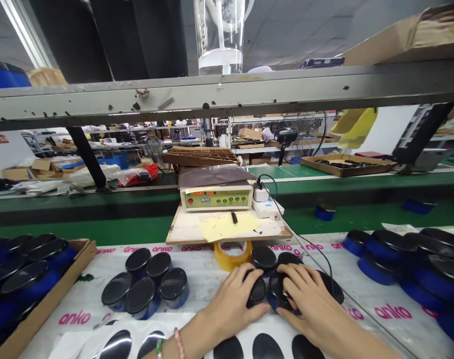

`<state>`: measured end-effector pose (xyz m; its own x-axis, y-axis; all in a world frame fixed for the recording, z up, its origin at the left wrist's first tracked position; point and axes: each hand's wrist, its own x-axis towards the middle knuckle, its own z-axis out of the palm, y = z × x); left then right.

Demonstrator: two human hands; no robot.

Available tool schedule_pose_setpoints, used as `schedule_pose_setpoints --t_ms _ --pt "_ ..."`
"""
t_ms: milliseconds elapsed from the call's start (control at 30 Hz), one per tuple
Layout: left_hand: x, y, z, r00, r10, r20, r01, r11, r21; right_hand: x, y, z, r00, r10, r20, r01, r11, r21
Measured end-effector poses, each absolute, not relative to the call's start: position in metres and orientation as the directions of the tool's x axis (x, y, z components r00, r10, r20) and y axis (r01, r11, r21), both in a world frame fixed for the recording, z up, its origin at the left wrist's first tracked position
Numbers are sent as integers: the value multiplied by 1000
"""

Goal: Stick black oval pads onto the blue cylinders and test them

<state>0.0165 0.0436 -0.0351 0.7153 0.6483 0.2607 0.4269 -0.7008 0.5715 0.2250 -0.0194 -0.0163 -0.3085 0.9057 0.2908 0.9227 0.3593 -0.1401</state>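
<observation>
My left hand (pixel 236 299) is wrapped round a small round black-topped piece (pixel 257 291) near the middle of the bench. Right beside it, my right hand (pixel 305 296) has its fingers curled over another black-topped piece (pixel 277 291). More such pieces (pixel 264 258) stand just behind my hands, next to a roll of yellow tape (pixel 232 255). To the left is a group of several round pieces (pixel 140 298) with black tops and blue sides. White sheets with black ovals (pixel 267 346) lie under and in front of my wrists.
A cardboard box (pixel 86 254) of blue and black pieces is at the left, and stacked pieces (pixel 432 264) are at the right. Behind stands a control box (pixel 219 198) on a board. A cable (pixel 316 247) crosses the right side. A metal shelf (pixel 227 92) spans overhead.
</observation>
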Motion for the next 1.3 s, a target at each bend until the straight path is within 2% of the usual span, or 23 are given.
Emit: schedule_pose_setpoints --t_ms 133,300,400,567,700,867,967,1100,1300 --pt "17 43 -33 715 649 260 422 -697 580 223 -25 0 -279 939 202 895 331 -300" --pt "17 42 -31 713 649 266 416 -697 584 231 -23 12 -285 942 178 855 334 -396" --pt "16 43 -32 712 650 265 416 -694 588 244 -10 15 -240 948 209 868 306 -391" --pt "16 42 -30 713 653 256 420 -690 589 260 14 12 -249 961 120 877 276 -393" --pt "16 42 -28 715 651 254 423 -693 584 264 24 15 -242 960 139 862 278 -423" --pt "15 44 -31 717 647 260 417 -696 584 272 21 32 -198 957 213 831 279 -481" --pt "15 41 -29 712 651 264 418 -694 586 269 12 40 -166 961 222 774 267 -574" --pt "15 30 -5 678 629 380 358 -734 577 244 -4 48 -216 944 251 647 331 -687" --pt "2 18 52 617 614 493 178 -719 672 194 -9 61 -322 906 275 615 421 -666"
